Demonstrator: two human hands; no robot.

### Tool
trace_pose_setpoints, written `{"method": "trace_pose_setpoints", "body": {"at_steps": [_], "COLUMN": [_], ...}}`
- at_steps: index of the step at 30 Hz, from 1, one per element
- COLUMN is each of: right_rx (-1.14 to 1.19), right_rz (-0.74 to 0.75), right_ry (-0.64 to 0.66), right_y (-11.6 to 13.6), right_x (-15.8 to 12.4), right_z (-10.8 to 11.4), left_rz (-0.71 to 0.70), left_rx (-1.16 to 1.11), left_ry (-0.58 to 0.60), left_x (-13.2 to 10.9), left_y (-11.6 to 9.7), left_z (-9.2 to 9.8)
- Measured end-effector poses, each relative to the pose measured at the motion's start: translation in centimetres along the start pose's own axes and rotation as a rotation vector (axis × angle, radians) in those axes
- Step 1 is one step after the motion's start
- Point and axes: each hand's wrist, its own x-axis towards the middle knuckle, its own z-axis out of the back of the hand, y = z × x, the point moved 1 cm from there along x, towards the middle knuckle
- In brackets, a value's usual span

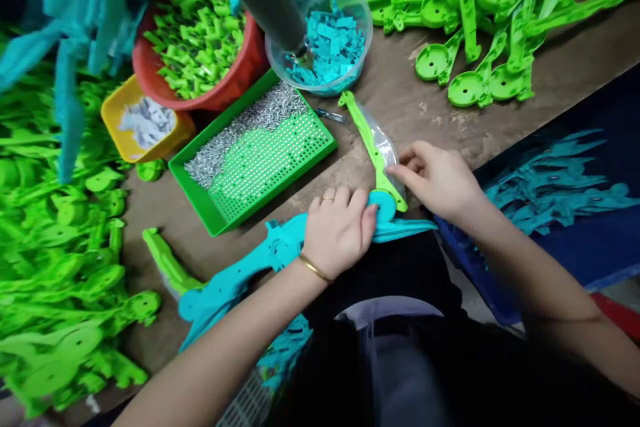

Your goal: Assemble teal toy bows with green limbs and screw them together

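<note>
Clock positions are taken from the left hand.

Item: long turquoise plastic shell (285, 245), laid from eight to three o'clock. The left hand (337, 233) is closed over it, with the thumb set beside its round disc (383, 205). At the disc, a lime-green arm (371, 143) is carried, pointed to eleven o'clock from there. Along it is set a clear curved blade (383, 140), its edge pinched in the right hand (440, 177). Whether arm and disc are joined cannot be told.

Stock: a green perforated tray (273, 163), partly filled with silver fasteners, is placed at ten o'clock; a yellow container (181, 135), holding whitish pieces, beyond it. A red bowl (256, 53) of small green parts is stood at eleven; a clear tub (369, 33) of turquoise pieces, at twelve. Lime-green parts are heaped at nine (55, 240) and one. A dark blue bin (595, 263) of turquoise parts is sited at three.
</note>
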Motion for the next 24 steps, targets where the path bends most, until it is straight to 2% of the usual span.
{"method": "trace_pose_setpoints", "body": {"at_steps": [2, 6, 9, 12, 18, 20, 22, 24], "right_rx": [0.046, 0.09, 0.158, 0.224, 0.111, 0.144, 0.257, 0.396], "right_rz": [0.078, 0.342, 0.42, 0.412, 0.398, 0.387, 0.306, 0.129], "right_ry": [-0.018, 0.118, 0.095, 0.112, 0.19, 0.194, 0.165, 0.114], "right_y": [-0.4, -1.9, -3.1, -3.7, -3.1, -2.9, -3.1, -3.4], "right_x": [-1.7, -5.7, -6.8, -6.7, -6.2, -6.5, -6.9, -7.4], "right_z": [0.2, -0.6, -1.7, -2.5, -2.4, -2.3, -2.4, -2.6], "left_rz": [-0.014, -0.052, -0.071, -0.075, -0.066, -0.06, -0.055, -0.053], "left_rx": [0.014, -0.034, -0.076, -0.098, -0.088, -0.093, -0.105, -0.119], "left_ry": [-0.013, -0.065, -0.078, -0.087, -0.101, -0.095, -0.09, -0.083], "left_x": [0.0, 0.1, 0.2, 0.3, 0.3, 0.3, 0.3, 0.4], "left_y": [0.1, 0.4, 0.6, 0.7, 0.6, 0.7, 0.8, 0.8], "left_z": [0.0, -0.1, -0.1, -0.1, -0.1, -0.1, -0.1, -0.1]}}
